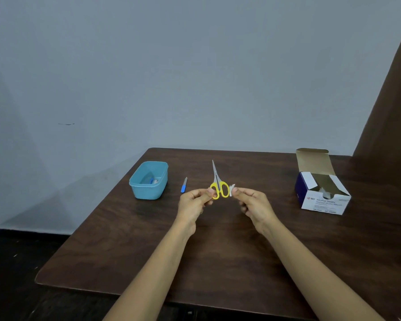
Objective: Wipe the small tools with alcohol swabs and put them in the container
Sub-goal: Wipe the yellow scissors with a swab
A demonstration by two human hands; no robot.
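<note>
Item: small scissors (218, 184), yellow plastic finger loops, slim pointed steel blades closed and aimed away from the person, held above the middle of the brown table (218, 251). The left hand (195, 202) pinches the left loop between thumb and fingers; the right hand (252, 202) pinches a small white swab (232, 189) against the outside of the right loop. Handling, as judged: light, rigid, smooth metal likely slick once wet with alcohol, tips sharp; best held by the loops or near the pivot, never by the point. The swab looks thin, soft and limp, needing fingertip pressure to work. Item: nail file (184, 185), blue handle, lying flat on the table between the scissors and the container, untouched. Item: light blue plastic container (148, 180), open, left of the file, with something small inside, too blurred to identify. Item: cardboard box (322, 191), lid flap up, at right; its front reads "BD Alcohol Swabs", smaller print below illegible.
</note>
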